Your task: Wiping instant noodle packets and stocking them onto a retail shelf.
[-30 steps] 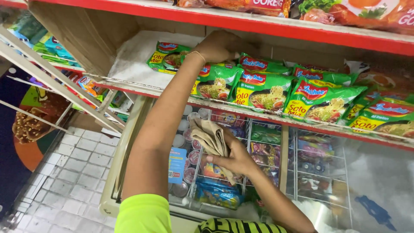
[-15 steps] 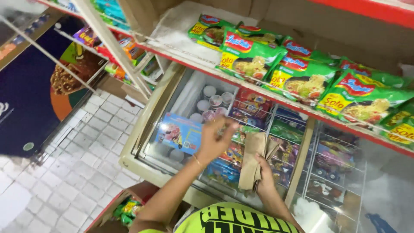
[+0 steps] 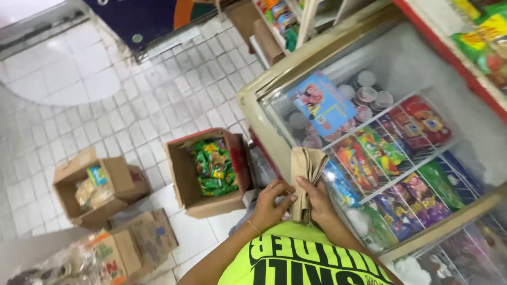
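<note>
head view: both hands bunched around tan cloth

Neon-yellow shirt, bold black lettering; thin bracelet on left wrist; bare forearms.

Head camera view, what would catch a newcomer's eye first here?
First, the two hands at bottom centre: the left hand and right hand both grip a folded tan cloth at the edge of a glass-topped chest freezer filled with bright frozen-treat packets. To the left, on the white tiled floor, stands an open cardboard box full of green snack packets.
</note>
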